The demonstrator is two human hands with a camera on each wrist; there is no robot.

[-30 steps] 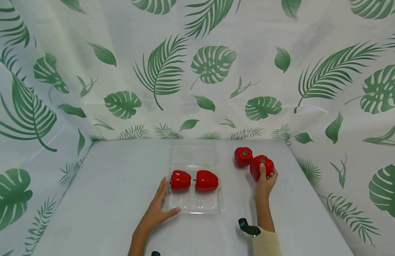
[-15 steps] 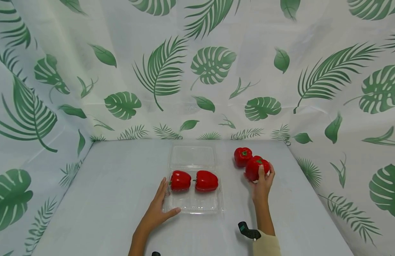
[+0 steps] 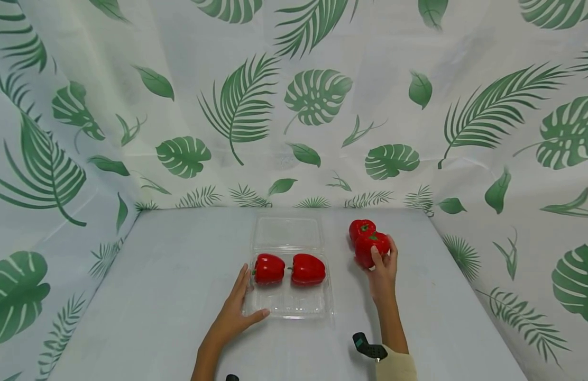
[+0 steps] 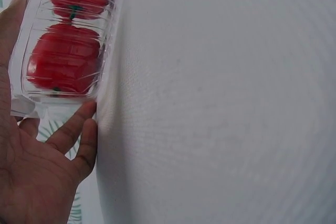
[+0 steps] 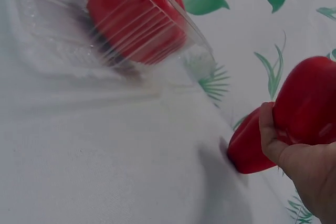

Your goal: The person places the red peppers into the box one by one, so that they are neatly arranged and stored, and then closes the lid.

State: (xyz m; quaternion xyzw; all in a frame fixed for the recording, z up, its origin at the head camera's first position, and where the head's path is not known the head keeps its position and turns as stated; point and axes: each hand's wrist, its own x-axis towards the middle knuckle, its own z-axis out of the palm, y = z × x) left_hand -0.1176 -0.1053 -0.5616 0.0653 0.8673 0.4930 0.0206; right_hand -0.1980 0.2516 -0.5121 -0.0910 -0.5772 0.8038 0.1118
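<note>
My right hand point(image 3: 383, 275) grips a red bell pepper point(image 3: 368, 251) with a green stem, thumb on its near side. In the right wrist view the held bell pepper point(image 5: 310, 103) is raised off the table. Right behind it stands another red bell pepper point(image 3: 359, 227), partly covered by the held one in the head view. A clear plastic clamshell box point(image 3: 301, 309) lies with its lid folded back; two red bell peppers point(image 3: 308, 270) lie on their sides in its far half. My left hand point(image 3: 231, 317) rests at the box's left side, fingers straight along it and thumb at the near corner.
The box's clear lid point(image 3: 286, 232) lies flat behind it on the white table point(image 3: 170, 296). A leaf-patterned curtain point(image 3: 294, 106) closes off the back and both sides. A black device point(image 3: 370, 346) sits on the right wrist.
My right hand has moved left with the bell pepper, which now overlaps the standing one behind it. The left hand and the box have stayed in place.
</note>
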